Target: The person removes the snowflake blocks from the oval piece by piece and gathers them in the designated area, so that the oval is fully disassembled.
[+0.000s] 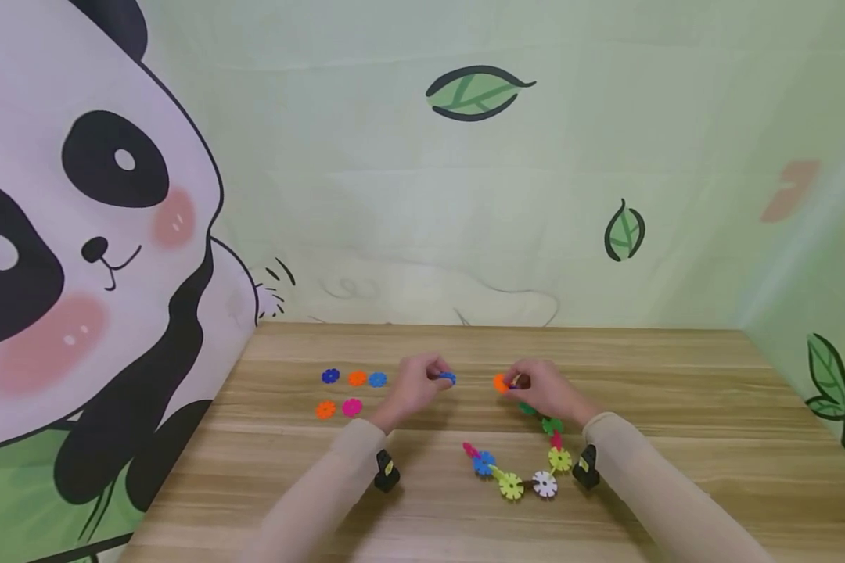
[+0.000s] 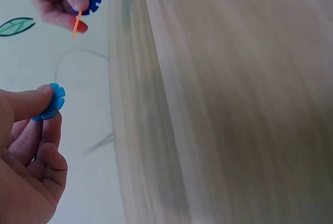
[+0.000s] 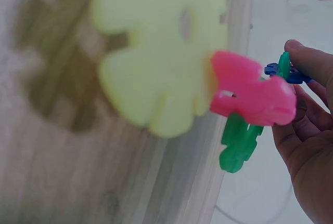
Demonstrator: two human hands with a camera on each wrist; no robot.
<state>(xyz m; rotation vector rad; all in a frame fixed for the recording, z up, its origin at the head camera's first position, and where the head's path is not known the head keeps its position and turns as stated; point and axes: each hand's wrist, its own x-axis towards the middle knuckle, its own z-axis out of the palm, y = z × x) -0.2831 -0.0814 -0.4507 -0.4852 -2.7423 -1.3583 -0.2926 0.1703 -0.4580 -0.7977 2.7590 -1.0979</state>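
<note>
Between thumb and fingers, my left hand (image 1: pixel 417 385) pinches a light blue flower-shaped notched disc (image 2: pixel 54 101), held up off the table. My right hand (image 1: pixel 545 389) pinches a dark blue notched disc (image 2: pixel 93 1) near the end of a linked chain. An orange disc (image 1: pixel 501 383) is slotted onto that dark blue one and points toward the left hand. From the right hand the chain curves down through green (image 1: pixel 552 426), pink, yellow (image 1: pixel 559 459), white (image 1: pixel 544 484), yellow (image 1: pixel 511 486) and blue (image 1: pixel 483 463) discs to a pink one (image 1: pixel 470 450). A gap separates the two hands.
Loose discs lie left of the left hand: dark blue (image 1: pixel 330 375), orange (image 1: pixel 357 378), light blue (image 1: pixel 377 379), another orange (image 1: pixel 325 409) and pink (image 1: pixel 352 407). The wooden table (image 1: pixel 641 348) ends at a printed backdrop with a panda (image 1: pixel 134 258).
</note>
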